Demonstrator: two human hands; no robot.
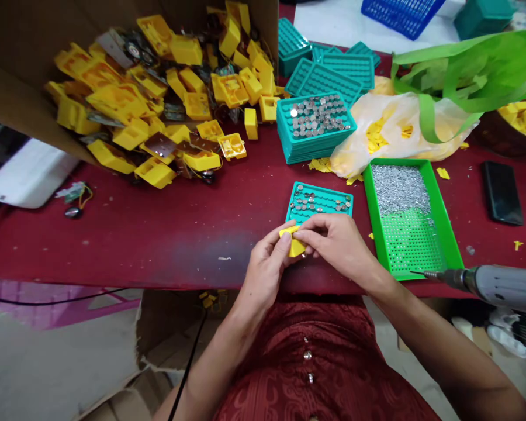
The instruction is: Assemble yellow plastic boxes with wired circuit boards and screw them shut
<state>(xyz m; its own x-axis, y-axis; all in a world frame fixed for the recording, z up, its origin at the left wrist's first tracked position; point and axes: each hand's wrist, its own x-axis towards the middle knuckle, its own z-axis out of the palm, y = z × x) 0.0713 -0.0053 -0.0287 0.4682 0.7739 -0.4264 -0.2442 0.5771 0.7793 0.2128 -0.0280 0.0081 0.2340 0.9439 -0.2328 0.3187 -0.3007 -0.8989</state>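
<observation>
My left hand (267, 265) and my right hand (333, 241) meet above the table's front edge, both pinching a small yellow plastic part (295, 245) between fingers and thumbs. Much of the part is hidden by my fingers. Just beyond my fingertips lies a small teal tray (298, 199) holding scattered metal discs in some of its recesses, and my hands partly cover its near edge. To the right of my right hand is a green tray (369, 199) filled with tiny silver screws.
A cordless electric screwdriver (499, 286) lies at the right edge. A cardboard box (21, 76) spills yellow housings (155, 172). Stacked teal trays (289, 140) hold metal discs. A plastic bag (390, 134), black phone (502, 193) and blue basket (401, 14) lie further off.
</observation>
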